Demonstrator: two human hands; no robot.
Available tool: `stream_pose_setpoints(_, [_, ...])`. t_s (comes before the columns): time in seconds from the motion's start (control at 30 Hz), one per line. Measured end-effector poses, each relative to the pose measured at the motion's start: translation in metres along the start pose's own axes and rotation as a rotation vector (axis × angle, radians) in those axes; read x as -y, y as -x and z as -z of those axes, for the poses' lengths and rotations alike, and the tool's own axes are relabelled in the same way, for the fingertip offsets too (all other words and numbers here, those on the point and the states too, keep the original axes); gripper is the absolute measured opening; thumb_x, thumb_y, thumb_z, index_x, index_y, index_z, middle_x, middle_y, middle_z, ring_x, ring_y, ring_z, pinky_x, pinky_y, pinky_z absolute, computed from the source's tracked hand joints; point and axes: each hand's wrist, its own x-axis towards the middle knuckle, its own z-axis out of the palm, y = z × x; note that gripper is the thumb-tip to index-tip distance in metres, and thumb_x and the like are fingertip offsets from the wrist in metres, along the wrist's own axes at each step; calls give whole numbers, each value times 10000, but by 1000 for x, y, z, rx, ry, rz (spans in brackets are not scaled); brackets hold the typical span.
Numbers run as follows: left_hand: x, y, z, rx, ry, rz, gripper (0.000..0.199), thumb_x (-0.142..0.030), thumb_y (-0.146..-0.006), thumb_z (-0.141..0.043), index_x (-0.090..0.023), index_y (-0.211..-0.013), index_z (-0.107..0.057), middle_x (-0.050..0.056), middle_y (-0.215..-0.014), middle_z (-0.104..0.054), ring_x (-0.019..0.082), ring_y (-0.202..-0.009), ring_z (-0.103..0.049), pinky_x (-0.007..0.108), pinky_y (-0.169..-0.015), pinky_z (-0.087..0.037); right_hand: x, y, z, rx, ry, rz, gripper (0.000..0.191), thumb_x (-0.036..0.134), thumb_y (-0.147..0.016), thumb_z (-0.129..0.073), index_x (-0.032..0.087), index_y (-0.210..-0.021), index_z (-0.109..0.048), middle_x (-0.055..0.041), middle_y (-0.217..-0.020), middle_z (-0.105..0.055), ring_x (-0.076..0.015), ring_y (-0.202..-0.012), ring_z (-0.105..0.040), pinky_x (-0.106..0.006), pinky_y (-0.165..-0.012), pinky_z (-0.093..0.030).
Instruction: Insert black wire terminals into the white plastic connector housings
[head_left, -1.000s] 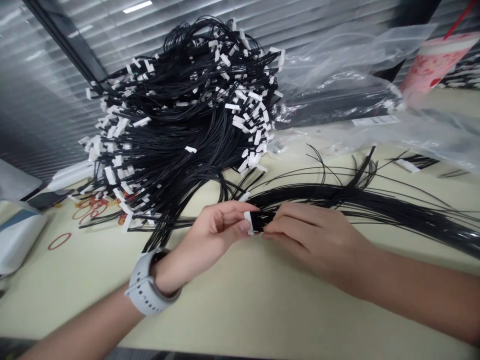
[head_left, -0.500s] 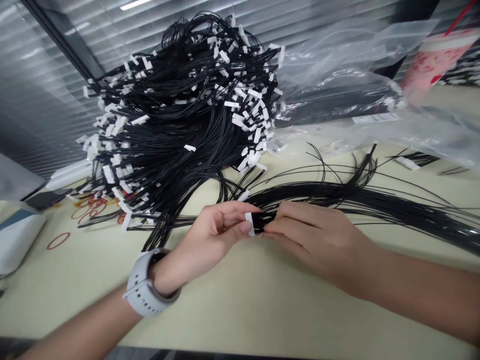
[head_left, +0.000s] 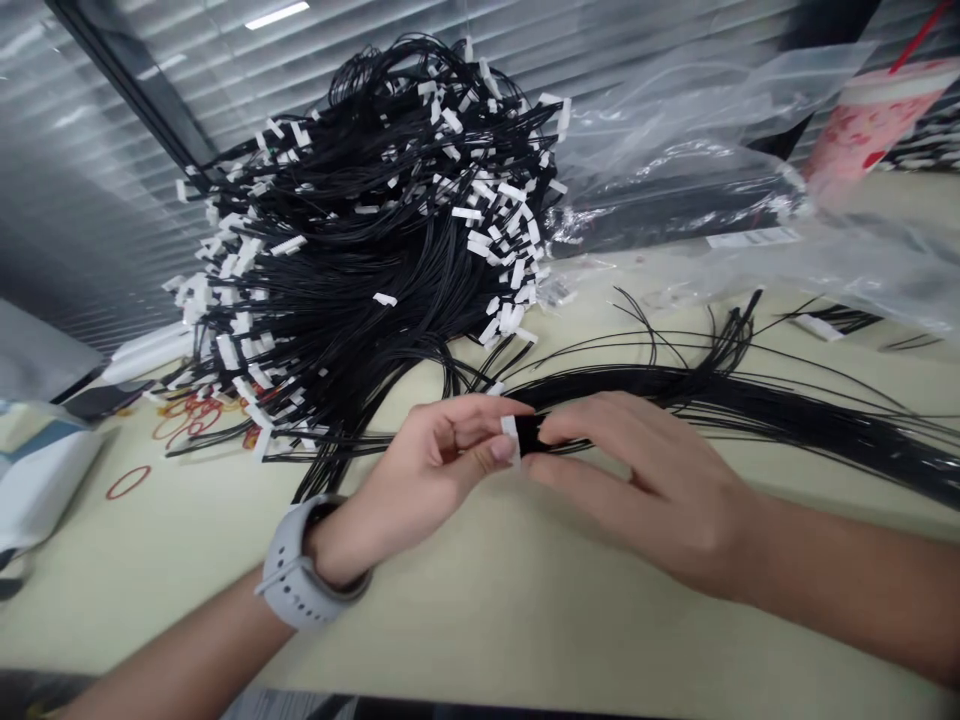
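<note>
My left hand, with a pale watch band at the wrist, pinches a white connector between thumb and fingers. Black wires run out of the connector toward the right. My right hand is just right of it, thumb and index finger spread apart around those short wires, the thumb tip close to the connector's lower end. Whether a fingertip touches a wire I cannot tell. Behind both hands a long bundle of loose black wires lies across the table.
A big heap of black cables with white connectors rises behind my left hand. Red rubber bands lie at the left, near a white box. Clear plastic bags and a pink cup stand at the back right.
The fingers of my right hand have parted from their pinch on the wires by the connector. My left hand still grips the connector; the view has shifted slightly.
</note>
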Motion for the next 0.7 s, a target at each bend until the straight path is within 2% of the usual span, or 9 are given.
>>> stream_pose_setpoints(0.07, [1,-2,3,-62,-27,-27,182,-161,-784,-617,-156,-962,-651,-4,-696,-628,90,-652,-559,184,-619,-441,3,-1,0,-23,24,141,245,90,-856,-418,132,-716,-614,-82,-766,-622,-179,-730,-539,-334,-654,-438])
stream_pose_setpoints(0.13, [3,-5,9,-124,-50,-22,191,-187,-786,-619,-159,-971,-652,1,-700,-626,98,-644,-554,196,-610,-441,2,1,-4,34,66,238,223,65,-843,-420,109,-797,-633,-85,-801,-629,-180,-744,-552,-325,-651,-455])
stream_pose_setpoints(0.17, [4,-5,12,-147,-53,-12,190,-192,-784,-621,-162,-969,-652,3,-708,-629,99,-643,-555,199,-609,-441,0,3,-8,92,104,228,223,60,-840,-414,94,-870,-632,-95,-841,-626,-190,-770,-554,-332,-657,-462])
stream_pose_setpoints(0.23, [7,-7,18,-172,-47,3,190,-190,-781,-626,-168,-968,-651,3,-728,-636,95,-654,-561,197,-622,-443,-7,7,-16,204,194,119,263,72,-832,-425,66,-1040,-586,-127,-961,-601,-228,-873,-539,-371,-704,-467])
stream_pose_setpoints(0.3, [9,-8,21,-178,-19,2,184,-194,-785,-624,-171,-966,-646,5,-763,-642,92,-681,-570,196,-652,-449,-14,10,-23,272,248,33,320,91,-822,-451,57,-1130,-534,-141,-1028,-566,-251,-934,-510,-398,-735,-459])
stream_pose_setpoints(0.37, [9,-9,21,-176,5,5,185,-198,-785,-627,-170,-967,-641,14,-809,-648,94,-722,-580,198,-689,-458,-21,11,-24,318,236,-16,292,92,-820,-457,85,-1097,-548,-119,-992,-554,-230,-900,-499,-385,-737,-447])
stream_pose_setpoints(0.43, [10,-9,21,-171,29,14,189,-201,-779,-634,-165,-965,-640,27,-847,-651,101,-758,-588,208,-718,-469,-25,10,-20,355,194,-38,194,83,-821,-454,130,-955,-587,-83,-898,-541,-199,-826,-485,-358,-718,-429])
stream_pose_setpoints(0.53, [10,-9,21,-156,46,29,194,-202,-776,-638,-167,-968,-640,30,-853,-653,101,-767,-592,214,-730,-479,-27,10,-14,383,150,-39,141,80,-822,-447,165,-781,-552,-50,-814,-514,-178,-758,-459,-334,-683,-397])
stream_pose_setpoints(0.7, [11,-7,23,-135,68,31,191,-206,-763,-658,-181,-951,-649,12,-822,-652,88,-746,-588,203,-726,-479,-23,9,-7,396,46,-81,171,37,-814,-397,172,-779,-496,-33,-825,-525,-155,-728,-470,-301,-647,-386])
